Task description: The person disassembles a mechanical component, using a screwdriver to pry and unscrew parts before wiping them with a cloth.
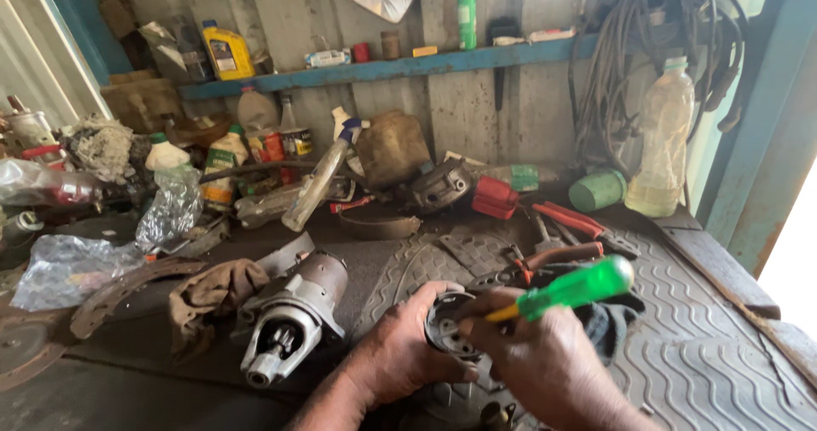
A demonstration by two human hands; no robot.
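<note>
Low in the frame, on a ribbed black rubber mat (715, 346) over a grimy bench, the left hand (400, 346) is wrapped around a round dark metal part (444, 322), mostly hidden by fingers. The right hand (536, 354) is closed on a green-handled screwdriver (574, 289); its tip is hidden, its handle slanting to the upper right. Left of centre lies a starter motor (289, 316). Beyond, bottles crowd a blue shelf (383, 69).
</note>
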